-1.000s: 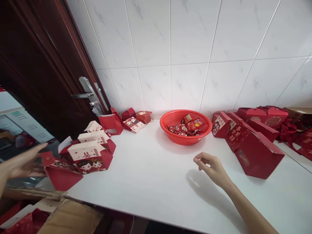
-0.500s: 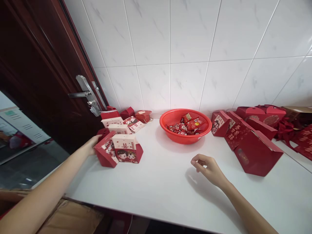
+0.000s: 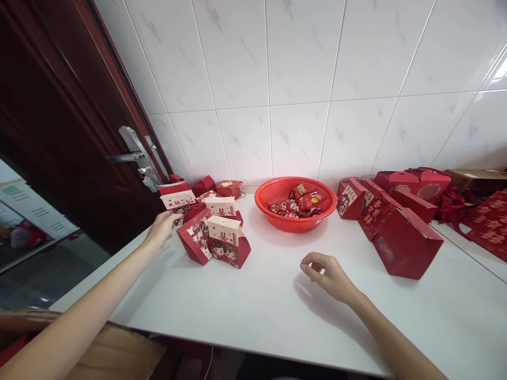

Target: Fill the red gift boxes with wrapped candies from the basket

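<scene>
My left hand (image 3: 160, 231) reaches to the left side of a group of small gift boxes, fingers stretched toward a dark red box (image 3: 196, 210); part of the fingertips is hard to make out. In front stand a red box turned sideways (image 3: 195, 240) and a red and cream box with two cartoon figures (image 3: 227, 248). Behind them are another cream-topped box (image 3: 222, 207) and one at the far left (image 3: 177, 198). Above the white table my right hand (image 3: 322, 272) hovers, fingers loosely curled with a gap at the thumb, holding nothing.
A red plastic basket (image 3: 295, 224) of wrapped sweets (image 3: 304, 200) stands by the tiled wall. Several red boxes (image 3: 407, 248) line the right side. At the left is a dark door (image 3: 71, 105) with a metal handle. A cardboard box (image 3: 114, 353) sits below the table edge.
The front gift boxes have shifted right, toward the basket. My left hand has come out from behind them, so more of it shows. My right hand keeps its pose.
</scene>
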`<action>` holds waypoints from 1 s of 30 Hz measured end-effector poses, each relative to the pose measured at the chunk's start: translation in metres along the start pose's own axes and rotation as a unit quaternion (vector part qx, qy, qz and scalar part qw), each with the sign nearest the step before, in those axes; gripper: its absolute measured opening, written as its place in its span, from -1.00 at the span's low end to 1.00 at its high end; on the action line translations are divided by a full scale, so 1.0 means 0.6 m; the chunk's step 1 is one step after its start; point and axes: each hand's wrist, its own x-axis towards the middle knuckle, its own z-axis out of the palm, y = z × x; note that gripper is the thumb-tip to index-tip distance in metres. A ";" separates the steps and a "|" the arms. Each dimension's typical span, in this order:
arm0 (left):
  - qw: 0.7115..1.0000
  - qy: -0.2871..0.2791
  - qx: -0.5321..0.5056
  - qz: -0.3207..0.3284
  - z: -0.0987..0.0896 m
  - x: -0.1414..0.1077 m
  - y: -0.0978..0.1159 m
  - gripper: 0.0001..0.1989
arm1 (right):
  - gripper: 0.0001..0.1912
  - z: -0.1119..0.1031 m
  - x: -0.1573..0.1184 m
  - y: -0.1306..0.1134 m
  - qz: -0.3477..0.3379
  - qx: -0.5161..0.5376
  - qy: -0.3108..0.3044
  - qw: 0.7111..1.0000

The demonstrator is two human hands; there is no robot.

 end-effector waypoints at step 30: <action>0.899 -0.204 0.333 0.199 0.090 -0.130 0.219 -0.74 | -0.79 0.031 -0.008 0.029 0.038 -0.058 -0.012 0.998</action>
